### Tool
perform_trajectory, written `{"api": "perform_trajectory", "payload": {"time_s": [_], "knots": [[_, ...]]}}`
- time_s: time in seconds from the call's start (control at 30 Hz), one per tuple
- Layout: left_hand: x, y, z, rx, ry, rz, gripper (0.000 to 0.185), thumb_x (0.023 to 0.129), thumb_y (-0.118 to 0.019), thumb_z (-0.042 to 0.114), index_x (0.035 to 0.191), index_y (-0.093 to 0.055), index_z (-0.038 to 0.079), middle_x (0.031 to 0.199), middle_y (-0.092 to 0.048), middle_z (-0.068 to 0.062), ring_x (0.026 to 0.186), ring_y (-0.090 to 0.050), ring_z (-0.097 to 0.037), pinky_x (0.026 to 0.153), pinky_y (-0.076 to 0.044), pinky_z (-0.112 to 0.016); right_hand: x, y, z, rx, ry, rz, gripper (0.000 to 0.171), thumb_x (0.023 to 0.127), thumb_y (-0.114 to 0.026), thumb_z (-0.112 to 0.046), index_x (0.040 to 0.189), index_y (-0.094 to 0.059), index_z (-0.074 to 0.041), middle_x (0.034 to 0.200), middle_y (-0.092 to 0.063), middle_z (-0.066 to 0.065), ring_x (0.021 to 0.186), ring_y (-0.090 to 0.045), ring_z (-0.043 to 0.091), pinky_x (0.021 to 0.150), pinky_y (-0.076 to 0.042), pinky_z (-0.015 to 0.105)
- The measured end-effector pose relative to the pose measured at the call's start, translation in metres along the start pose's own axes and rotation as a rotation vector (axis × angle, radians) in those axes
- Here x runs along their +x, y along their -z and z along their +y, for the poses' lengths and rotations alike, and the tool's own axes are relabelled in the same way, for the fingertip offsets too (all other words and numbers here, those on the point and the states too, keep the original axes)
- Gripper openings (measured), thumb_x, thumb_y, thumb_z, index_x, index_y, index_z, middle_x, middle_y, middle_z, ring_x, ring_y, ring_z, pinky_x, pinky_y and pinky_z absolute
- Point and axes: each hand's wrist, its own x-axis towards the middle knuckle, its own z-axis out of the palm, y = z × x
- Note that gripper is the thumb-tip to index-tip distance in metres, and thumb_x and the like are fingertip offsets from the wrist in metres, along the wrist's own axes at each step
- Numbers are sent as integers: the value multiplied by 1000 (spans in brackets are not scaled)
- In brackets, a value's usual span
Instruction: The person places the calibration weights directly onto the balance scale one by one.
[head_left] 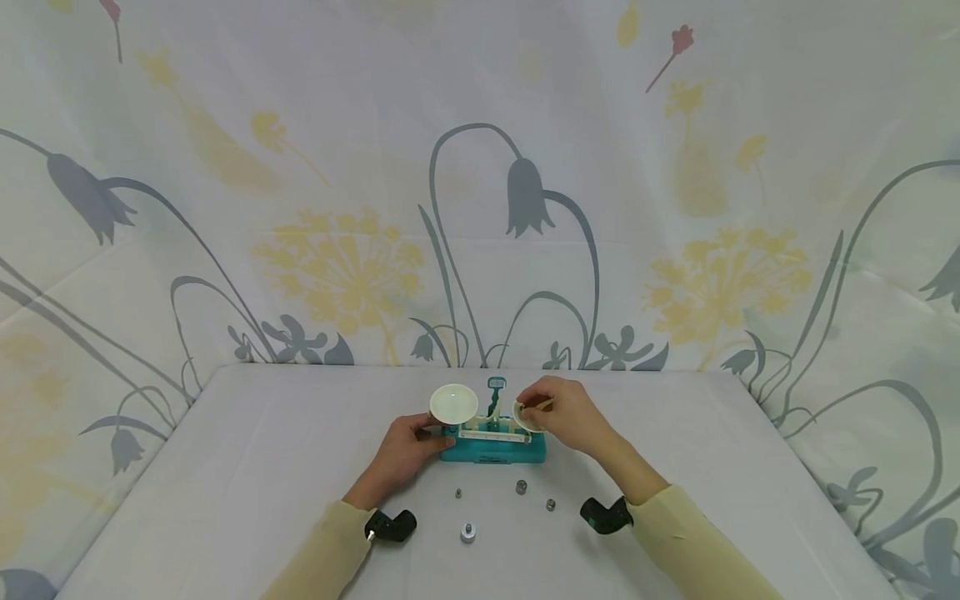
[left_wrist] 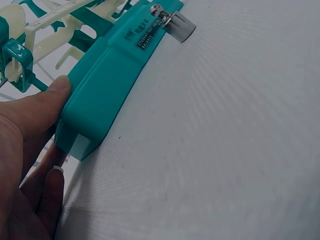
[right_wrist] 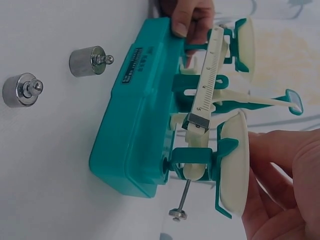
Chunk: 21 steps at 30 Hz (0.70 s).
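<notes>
A teal balance scale (head_left: 492,450) with two cream pans stands on the white table. My left hand (head_left: 405,454) grips the left end of its base, thumb (left_wrist: 59,90) against the front and the other fingers round the end. Above it, the left pan (head_left: 453,404) holds nothing. My right hand (head_left: 566,415) is at the right pan (right_wrist: 234,167), its fingers bent over the bowl. The pan's rim hides those fingertips in the right wrist view, and I cannot tell whether they pinch something. The beam (right_wrist: 207,75) with its scale marks runs between the pans.
Several metal weights lie in front of the scale: a larger one (head_left: 468,532) nearest me, a tiny one (head_left: 458,493) behind it, and two knobbed ones (right_wrist: 87,61) farther right. The table's far edge meets a flowered cloth backdrop (head_left: 480,275).
</notes>
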Motion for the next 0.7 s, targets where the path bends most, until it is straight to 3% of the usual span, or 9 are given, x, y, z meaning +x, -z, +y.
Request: {"api": "perform_trajectory", "payload": {"time_s": [0.7], "knots": [[0,1,1,4,-13,-2,23,86,-79,12,108,-74,10,114,-70,-5,94,-60,-19,85,-47,-38,-2,6,-2,10,48,55,12,90,-71,-3,102,-74,-6,98,-69,1,91,-67,19,79,-56,32]]}}
